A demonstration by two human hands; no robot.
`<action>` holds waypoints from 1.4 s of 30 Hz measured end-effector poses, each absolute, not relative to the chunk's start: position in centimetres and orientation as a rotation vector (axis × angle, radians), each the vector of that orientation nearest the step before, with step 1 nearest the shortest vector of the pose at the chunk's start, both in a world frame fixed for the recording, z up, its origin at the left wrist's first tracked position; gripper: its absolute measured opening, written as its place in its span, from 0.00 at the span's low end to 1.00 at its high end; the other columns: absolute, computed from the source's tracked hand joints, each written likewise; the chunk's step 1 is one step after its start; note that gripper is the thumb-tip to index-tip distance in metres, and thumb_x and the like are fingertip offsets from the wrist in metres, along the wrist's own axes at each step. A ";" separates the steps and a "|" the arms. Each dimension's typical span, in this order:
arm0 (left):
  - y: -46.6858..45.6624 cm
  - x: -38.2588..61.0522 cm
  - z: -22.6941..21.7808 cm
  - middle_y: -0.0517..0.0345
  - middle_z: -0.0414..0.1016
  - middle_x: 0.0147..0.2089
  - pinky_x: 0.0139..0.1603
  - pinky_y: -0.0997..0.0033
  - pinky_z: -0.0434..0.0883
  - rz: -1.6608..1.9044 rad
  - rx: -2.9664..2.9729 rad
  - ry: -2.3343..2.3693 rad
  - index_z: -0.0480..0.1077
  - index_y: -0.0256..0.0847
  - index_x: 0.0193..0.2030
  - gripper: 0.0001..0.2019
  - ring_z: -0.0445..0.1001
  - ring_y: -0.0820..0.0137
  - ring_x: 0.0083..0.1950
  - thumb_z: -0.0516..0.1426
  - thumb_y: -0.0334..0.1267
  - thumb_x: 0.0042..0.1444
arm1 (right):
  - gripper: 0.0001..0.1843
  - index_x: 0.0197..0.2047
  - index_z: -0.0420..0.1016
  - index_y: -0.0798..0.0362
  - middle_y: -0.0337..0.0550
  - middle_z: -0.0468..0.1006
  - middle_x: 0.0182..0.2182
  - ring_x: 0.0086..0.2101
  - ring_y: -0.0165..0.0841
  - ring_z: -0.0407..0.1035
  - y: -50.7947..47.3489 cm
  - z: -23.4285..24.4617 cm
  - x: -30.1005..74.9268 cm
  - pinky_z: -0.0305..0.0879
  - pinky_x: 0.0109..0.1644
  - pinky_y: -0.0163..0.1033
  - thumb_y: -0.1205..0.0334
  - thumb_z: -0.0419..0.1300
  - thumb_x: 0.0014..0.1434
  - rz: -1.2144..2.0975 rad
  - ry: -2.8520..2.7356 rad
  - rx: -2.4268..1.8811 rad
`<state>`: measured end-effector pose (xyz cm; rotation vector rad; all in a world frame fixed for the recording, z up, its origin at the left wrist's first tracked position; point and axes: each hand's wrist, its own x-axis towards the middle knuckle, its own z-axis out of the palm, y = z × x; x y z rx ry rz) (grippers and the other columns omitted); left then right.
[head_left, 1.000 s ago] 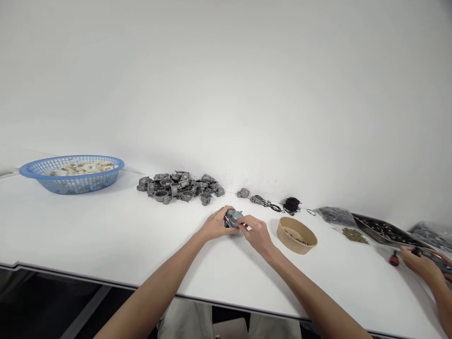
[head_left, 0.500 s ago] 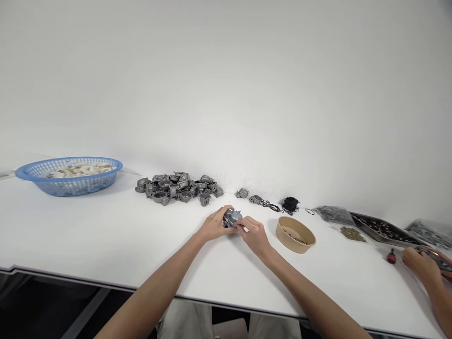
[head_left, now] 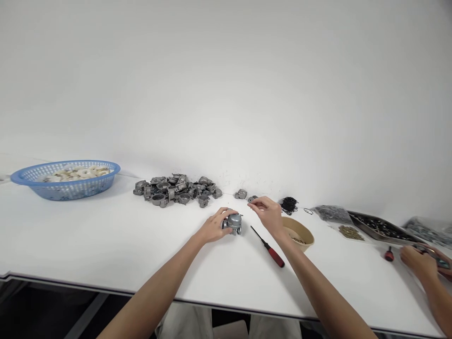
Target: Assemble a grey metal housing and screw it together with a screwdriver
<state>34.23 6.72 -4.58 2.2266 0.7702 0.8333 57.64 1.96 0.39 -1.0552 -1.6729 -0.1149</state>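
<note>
Head view only. Left hand (head_left: 214, 226): grip closed loosely round a small grey metal housing (head_left: 233, 221), fingers curled over its near and left side, the part standing on the white table (head_left: 106, 235). Forearm runs in from lower left, wrist low, close to the table top.

Right hand (head_left: 269, 213): raised a little above the table, thumb and forefinger pinched together at the tips; whatever sits between them is too small to tell. Other fingers half curled. Hand lies just right of the housing, apart from it, over the near rim of a tan bowl (head_left: 300, 234). Forearm comes in from lower right.

Red-handled screwdriver (head_left: 268, 246) lies flat on the table between the two forearms, tip pointing toward the housing, untouched.

Behind: heap of grey castings (head_left: 174, 187) by the wall, two loose castings (head_left: 242, 193) right of it, a tangle of black rings (head_left: 290, 204). Blue basket (head_left: 67, 179) far left with pale parts inside. Dark tray (head_left: 381, 228) far right.

Another person's hand (head_left: 420, 261) at the right edge, beside a second red-handled tool (head_left: 388, 254).
</note>
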 end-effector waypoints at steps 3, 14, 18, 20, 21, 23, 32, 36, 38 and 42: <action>6.8 34.5 -4.7 0.57 0.67 0.65 0.51 0.66 0.76 0.904 2.170 0.729 0.69 0.59 0.62 0.26 0.72 0.62 0.57 0.64 0.44 0.55 | 0.12 0.33 0.80 0.54 0.44 0.80 0.31 0.30 0.34 0.76 3.1 -0.7 57.8 0.75 0.37 0.38 0.53 0.69 0.58 0.150 -1.546 -1.114; 8.4 34.7 -5.8 0.47 0.67 0.67 0.67 0.51 0.69 0.906 1.891 0.534 0.74 0.47 0.57 0.23 0.70 0.55 0.64 0.65 0.49 0.55 | 0.16 0.32 0.77 0.55 0.43 0.79 0.30 0.33 0.39 0.79 4.6 -4.7 56.2 0.74 0.36 0.37 0.50 0.70 0.51 0.536 -1.404 -1.142; 7.8 34.8 -5.1 0.50 0.74 0.60 0.57 0.58 0.73 0.860 1.899 0.549 0.72 0.47 0.57 0.25 0.75 0.58 0.56 0.67 0.50 0.54 | 0.16 0.32 0.77 0.55 0.44 0.80 0.30 0.34 0.40 0.79 4.3 -5.4 56.5 0.74 0.38 0.37 0.50 0.70 0.51 0.580 -1.411 -1.149; 7.5 35.0 -5.0 0.52 0.75 0.59 0.56 0.61 0.72 0.863 1.909 0.574 0.71 0.48 0.57 0.27 0.75 0.59 0.55 0.68 0.49 0.52 | 0.17 0.32 0.77 0.55 0.45 0.80 0.30 0.34 0.40 0.79 4.2 -5.7 56.8 0.74 0.38 0.37 0.50 0.71 0.50 0.604 -1.405 -1.147; 7.4 35.2 -5.0 0.53 0.74 0.60 0.57 0.61 0.72 0.868 1.913 0.582 0.71 0.48 0.56 0.27 0.74 0.60 0.56 0.69 0.49 0.51 | 0.17 0.32 0.77 0.55 0.45 0.80 0.29 0.34 0.40 0.79 4.0 -5.7 56.9 0.75 0.38 0.38 0.49 0.72 0.50 0.610 -1.401 -1.145; 7.3 35.3 -5.1 0.54 0.73 0.61 0.57 0.62 0.72 0.874 1.922 0.585 0.71 0.48 0.56 0.27 0.74 0.61 0.56 0.69 0.49 0.50 | 0.19 0.32 0.77 0.55 0.45 0.80 0.29 0.33 0.40 0.79 3.8 -5.8 57.0 0.75 0.39 0.38 0.48 0.72 0.49 0.619 -1.389 -1.144; 7.5 35.3 -5.4 0.54 0.73 0.62 0.57 0.60 0.74 0.892 1.982 0.599 0.67 0.49 0.60 0.29 0.75 0.62 0.55 0.66 0.48 0.51 | 0.14 0.34 0.78 0.55 0.46 0.81 0.32 0.34 0.37 0.79 2.9 -6.4 56.8 0.76 0.41 0.38 0.51 0.69 0.54 0.531 -1.464 -1.119; 7.4 35.3 -5.4 0.54 0.73 0.62 0.55 0.62 0.75 0.894 1.997 0.610 0.67 0.49 0.60 0.28 0.75 0.62 0.55 0.65 0.46 0.52 | 0.11 0.33 0.79 0.55 0.46 0.81 0.34 0.36 0.35 0.78 2.5 -6.3 56.8 0.76 0.43 0.38 0.55 0.67 0.55 0.489 -1.530 -1.063; 7.3 35.3 -5.3 0.56 0.73 0.62 0.55 0.63 0.75 0.890 2.001 0.610 0.67 0.50 0.60 0.27 0.75 0.63 0.55 0.65 0.45 0.53 | 0.10 0.33 0.79 0.55 0.46 0.81 0.35 0.36 0.36 0.78 2.4 -6.1 56.8 0.77 0.44 0.38 0.55 0.67 0.55 0.503 -1.522 -1.047; 7.2 35.2 -5.3 0.56 0.74 0.61 0.55 0.63 0.75 0.885 2.007 0.607 0.67 0.50 0.60 0.27 0.76 0.64 0.54 0.65 0.44 0.53 | 0.11 0.32 0.78 0.54 0.46 0.82 0.34 0.35 0.36 0.79 2.2 -5.9 56.8 0.77 0.43 0.39 0.55 0.68 0.54 0.554 -1.480 -1.078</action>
